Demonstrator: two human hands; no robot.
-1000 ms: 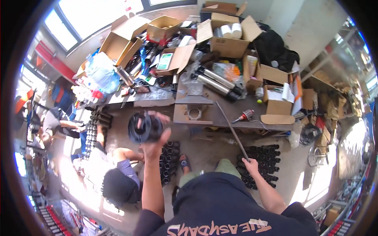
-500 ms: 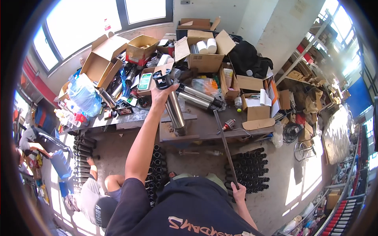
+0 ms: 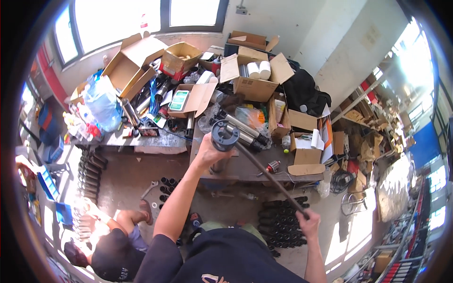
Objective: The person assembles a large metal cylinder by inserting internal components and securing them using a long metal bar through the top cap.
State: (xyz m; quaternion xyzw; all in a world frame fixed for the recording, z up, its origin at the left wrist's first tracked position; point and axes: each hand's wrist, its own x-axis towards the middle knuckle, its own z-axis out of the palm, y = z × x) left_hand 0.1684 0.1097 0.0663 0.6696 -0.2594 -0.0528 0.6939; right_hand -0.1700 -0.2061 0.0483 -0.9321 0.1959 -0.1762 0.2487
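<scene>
Cluttered workshop, sunlit through large windows, with a dusty grey workbench [image 3: 264, 162] running across the middle of the view. At the bench's near edge the left hand [image 3: 211, 152] is closed around a dark round metal cylinder [image 3: 224, 134], which stands upright on the bench top with its ringed open end facing up. A long thin dark metal rod [image 3: 271, 177] runs from this ring diagonally down and to the right; whether it enters the bore cannot be told. The right hand [image 3: 309, 221] is closed around the rod's lower end, well below the bench edge.

Half a second earlier the left arm was stretched further out with the cylinder raised over the bench clutter, and the rod stood apart from it; the cylinder is now lower and nearer the body, with the rod's tip at its top.

The left arm is extended forward, elbow slightly bent, the wrist cocked against the cylinder's side. The right forearm rises from the lower edge, its fist turned upward.

Just behind the cylinder lie shiny steel tubes [image 3: 240, 129]. Open brown cardboard boxes [image 3: 257, 78] crowd the bench. Black tubes [image 3: 281, 221] stand in rows on the concrete floor. A second person in a dark cap [image 3: 111, 254] sits at lower left.
</scene>
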